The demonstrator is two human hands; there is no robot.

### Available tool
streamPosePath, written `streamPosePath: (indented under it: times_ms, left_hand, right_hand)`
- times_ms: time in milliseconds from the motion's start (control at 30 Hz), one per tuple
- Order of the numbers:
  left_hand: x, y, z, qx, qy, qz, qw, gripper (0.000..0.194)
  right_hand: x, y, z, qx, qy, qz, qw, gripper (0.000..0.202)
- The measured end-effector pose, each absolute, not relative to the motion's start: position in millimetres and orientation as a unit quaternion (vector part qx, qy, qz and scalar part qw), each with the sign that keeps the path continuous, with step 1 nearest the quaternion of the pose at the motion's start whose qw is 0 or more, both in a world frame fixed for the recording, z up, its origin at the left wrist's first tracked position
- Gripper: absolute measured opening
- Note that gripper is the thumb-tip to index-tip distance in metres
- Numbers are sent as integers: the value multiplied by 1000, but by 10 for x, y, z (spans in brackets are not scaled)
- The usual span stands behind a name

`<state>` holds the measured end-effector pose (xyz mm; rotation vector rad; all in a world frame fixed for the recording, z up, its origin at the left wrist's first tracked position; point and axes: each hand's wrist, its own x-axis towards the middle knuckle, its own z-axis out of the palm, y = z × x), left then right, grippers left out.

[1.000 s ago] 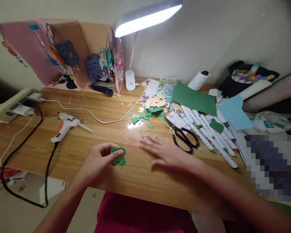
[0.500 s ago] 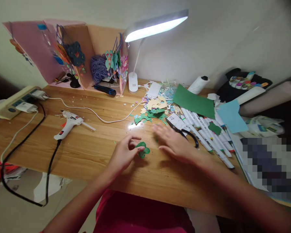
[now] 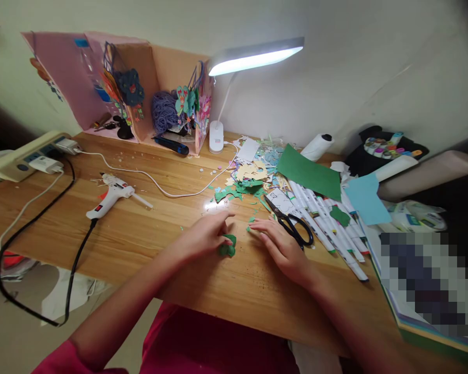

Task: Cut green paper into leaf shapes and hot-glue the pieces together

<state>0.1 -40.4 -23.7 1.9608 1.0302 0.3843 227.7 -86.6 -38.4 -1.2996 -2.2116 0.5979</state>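
Near the middle of the wooden table (image 3: 140,259), my left hand (image 3: 206,235) holds a small green paper cutout (image 3: 228,246) between its thumb and fingers, with the index finger raised. My right hand (image 3: 281,248) rests low over the tabletop to the right, fingers stretched out, its fingertips beside a tiny green scrap (image 3: 248,229). Black-handled scissors (image 3: 292,224) lie just beyond my right hand. A heap of green scraps (image 3: 242,190) and cream scraps (image 3: 253,170) spreads behind both hands.
A glue gun (image 3: 111,196) lies at left, near a power strip (image 3: 27,156) and cables. White markers (image 3: 327,223), green paper (image 3: 308,171) and light blue paper (image 3: 368,197) are at right. A lamp (image 3: 216,137) and pink cardboard shelf (image 3: 146,93) stand behind.
My right hand has drawn back towards me from the scissors, uncovering more of them. My left hand has turned, its index finger now extended above the green cutout. The view has shifted slightly.
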Motion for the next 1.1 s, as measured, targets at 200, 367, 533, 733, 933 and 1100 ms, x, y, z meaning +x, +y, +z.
streamPosePath:
  times_ms: [200, 367, 533, 733, 933, 1100]
  left_hand:
    - [-217, -504, 28, 825, 470, 151, 275, 40]
    - [-914, -696, 185, 758, 604, 175, 171, 20]
    - [-1518, -764, 256, 618, 769, 160, 24, 25]
    - [-1692, -602, 139, 613, 788, 51, -34, 39]
    - [-1766, -505, 196, 634, 773, -19, -11, 47]
    - [-1160, -783, 178, 562, 791, 217, 111, 31]
  right_hand:
    - [2331, -893, -375, -471, -799, 245, 282, 23]
    - [2375, -899, -428, -484, -797, 284, 221, 26]
    - [2389, -901, -480, -519, -782, 211, 272, 31]
    - [2328, -966, -397, -511, -727, 357, 287, 26]
    - [2278, -1035, -268, -526, -643, 467, 304, 25]
    - [2226, -1122, -211, -436, -528, 695, 218, 36]
